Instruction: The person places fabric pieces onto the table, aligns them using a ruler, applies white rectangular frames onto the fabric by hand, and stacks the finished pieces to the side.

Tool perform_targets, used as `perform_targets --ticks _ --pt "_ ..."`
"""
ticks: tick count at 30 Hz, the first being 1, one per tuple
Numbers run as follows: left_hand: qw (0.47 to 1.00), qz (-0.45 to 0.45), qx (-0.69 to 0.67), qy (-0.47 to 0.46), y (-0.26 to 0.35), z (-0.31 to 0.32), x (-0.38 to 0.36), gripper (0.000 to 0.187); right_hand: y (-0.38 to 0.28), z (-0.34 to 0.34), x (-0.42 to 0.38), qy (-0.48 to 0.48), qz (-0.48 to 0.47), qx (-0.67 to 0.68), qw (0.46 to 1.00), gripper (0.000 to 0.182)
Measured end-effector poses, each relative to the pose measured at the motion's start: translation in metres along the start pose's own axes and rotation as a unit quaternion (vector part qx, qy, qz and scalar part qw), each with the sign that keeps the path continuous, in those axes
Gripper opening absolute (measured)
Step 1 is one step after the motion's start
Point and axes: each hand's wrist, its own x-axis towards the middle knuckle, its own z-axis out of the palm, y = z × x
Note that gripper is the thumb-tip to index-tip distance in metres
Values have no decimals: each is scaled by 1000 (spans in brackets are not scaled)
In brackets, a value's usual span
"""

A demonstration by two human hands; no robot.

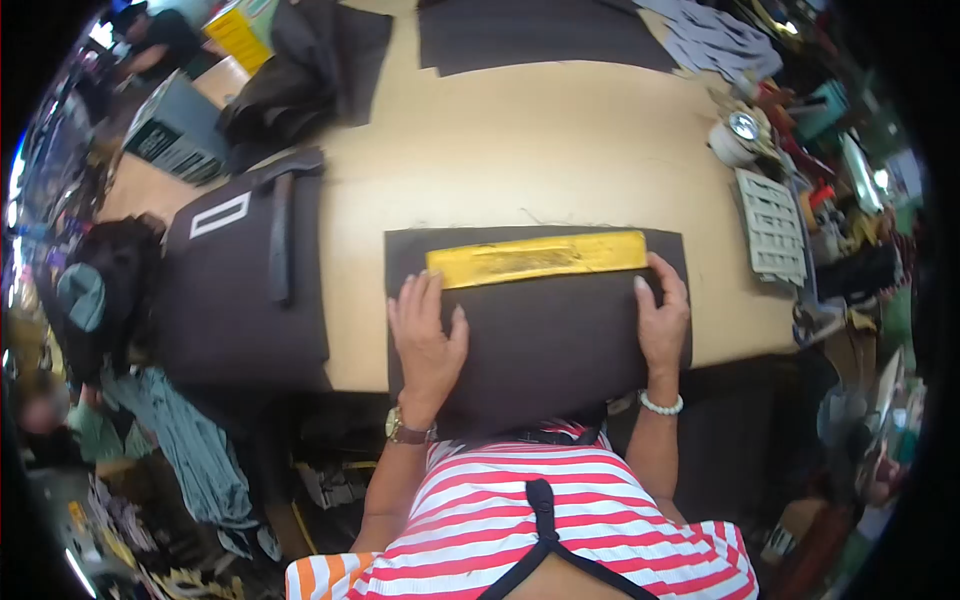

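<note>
The left hand lies with fingers extended and thumb apart, its fingertips at the left end of a yellow strip; the right hand has thumb and fingers parted, a fingertip at the strip's right end. Neither hand is closed around anything. Nearest, at bottom centre, is a red-and-white striped top; a watch sits on the left wrist, a pale bead bracelet on the right. At the centre of the frame, the yellow strip lies on a dark cloth panel, near its upper edge. Left of this, on the table, is more dark cloth with a long dark strip on top. A pale slotted tray is at the table's right side. Farther off are dark fabric at top centre, grey cloth at upper right, and a box and another person at upper left.
</note>
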Motion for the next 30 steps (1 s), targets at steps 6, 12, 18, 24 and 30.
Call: perform_targets --ticks 6,12,18,24,30 --pt "999 4 15 -34 0 1 1 45 -2 2 -3 -12 -64 -92 994 25" --pt "996 -4 80 -46 4 3 2 60 -2 2 -4 -14 -44 -79 996 32" --pt "994 -41 96 -46 0 6 -5 72 -3 6 3 -62 -24 -105 992 50" --pt "993 -59 98 -38 3 1 -13 74 0 8 5 -77 -64 -130 987 47" --pt "992 -49 100 -58 9 -13 -3 68 -6 3 3 -51 -92 -84 991 36"
